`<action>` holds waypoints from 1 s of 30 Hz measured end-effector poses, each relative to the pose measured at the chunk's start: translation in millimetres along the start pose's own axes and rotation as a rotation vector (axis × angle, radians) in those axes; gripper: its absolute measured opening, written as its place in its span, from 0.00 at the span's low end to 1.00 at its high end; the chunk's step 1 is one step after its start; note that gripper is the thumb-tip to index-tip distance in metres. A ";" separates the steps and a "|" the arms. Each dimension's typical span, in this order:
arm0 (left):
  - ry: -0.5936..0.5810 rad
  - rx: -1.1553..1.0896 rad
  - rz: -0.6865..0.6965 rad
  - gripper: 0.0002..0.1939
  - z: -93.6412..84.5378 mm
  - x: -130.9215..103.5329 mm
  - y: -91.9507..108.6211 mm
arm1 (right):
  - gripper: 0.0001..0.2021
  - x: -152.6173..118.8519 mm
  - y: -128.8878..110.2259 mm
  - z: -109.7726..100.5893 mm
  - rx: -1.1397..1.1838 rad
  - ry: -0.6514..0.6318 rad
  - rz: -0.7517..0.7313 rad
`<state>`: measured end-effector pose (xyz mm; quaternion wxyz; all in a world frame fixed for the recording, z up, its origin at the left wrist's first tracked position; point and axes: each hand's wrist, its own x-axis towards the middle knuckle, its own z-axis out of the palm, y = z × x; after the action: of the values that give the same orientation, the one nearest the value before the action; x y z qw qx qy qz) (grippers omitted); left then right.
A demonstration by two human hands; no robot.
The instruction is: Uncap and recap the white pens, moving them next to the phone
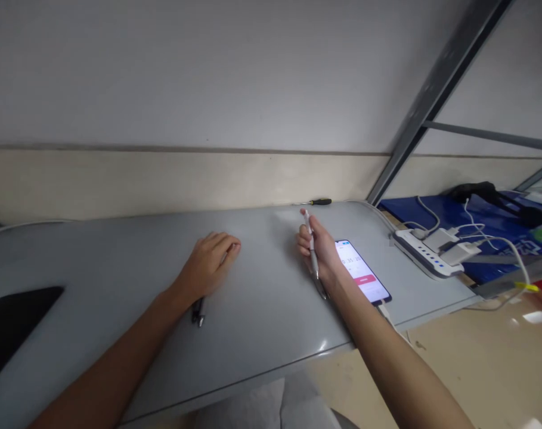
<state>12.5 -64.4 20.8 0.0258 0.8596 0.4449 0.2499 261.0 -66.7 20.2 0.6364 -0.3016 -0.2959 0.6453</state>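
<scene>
A white and grey pen (313, 257) stands nearly upright in my right hand (321, 247), its lower end slanting toward the desk. The fingers are wrapped round it, with the thumb near its top. My left hand (213, 259) rests palm down over the grey desk (262, 322), fingers curled and pressed together; whatever may be inside is hidden. From under the left wrist sticks out a small dark object with a shiny metal end (199, 314), mostly covered. Beside my right wrist lies a lit phone (362, 271) showing a timer, with a white cable plugged in.
A screwdriver (321, 202) lies by the wall at the desk's back edge. To the right sits a white power strip (425, 256) with chargers and cables. A black flat object (20, 322) lies at far left. A metal frame post (409, 131) rises behind.
</scene>
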 end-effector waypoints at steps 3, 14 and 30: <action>-0.001 0.056 -0.028 0.16 2.6 0.8 -4.5 | 0.11 -0.4 1.1 -0.3 0.019 -0.021 -0.008; -0.110 0.449 -0.259 0.17 7.9 -4.0 -13.0 | 0.12 1.8 8.1 -0.4 -0.003 -0.034 -0.055; -0.264 0.436 -0.516 0.18 1.7 -3.5 -6.7 | 0.12 1.6 7.5 -1.0 0.000 -0.056 -0.064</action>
<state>6.6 -62.8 16.0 -0.0386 0.7293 0.6828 0.0212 256.9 -65.2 13.7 0.6484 -0.2739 -0.3230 0.6327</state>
